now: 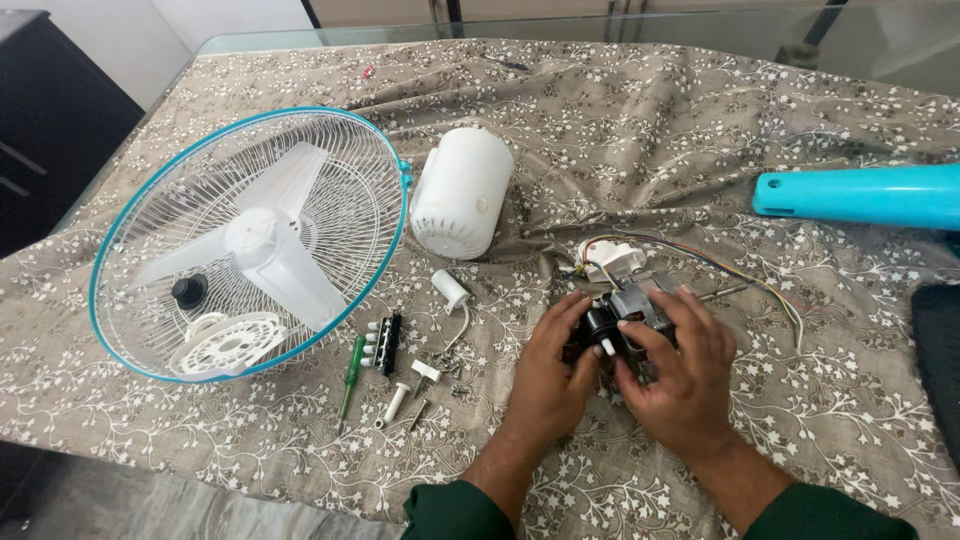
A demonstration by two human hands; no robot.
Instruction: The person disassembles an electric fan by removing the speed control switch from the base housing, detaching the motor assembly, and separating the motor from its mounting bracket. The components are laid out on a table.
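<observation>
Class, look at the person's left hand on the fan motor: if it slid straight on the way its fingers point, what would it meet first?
The left hand points up and to the right, so it would meet the motor it already grips; past that, probably the white wired part, though depth is unclear.

A fan motor (628, 318) is held between the left hand (553, 372) and right hand (682, 372) above the desk (700, 130). A fan guard (150, 250) is laid to the left, a motor housing (460, 192) behind, and screws (445, 362) in between.
</observation>
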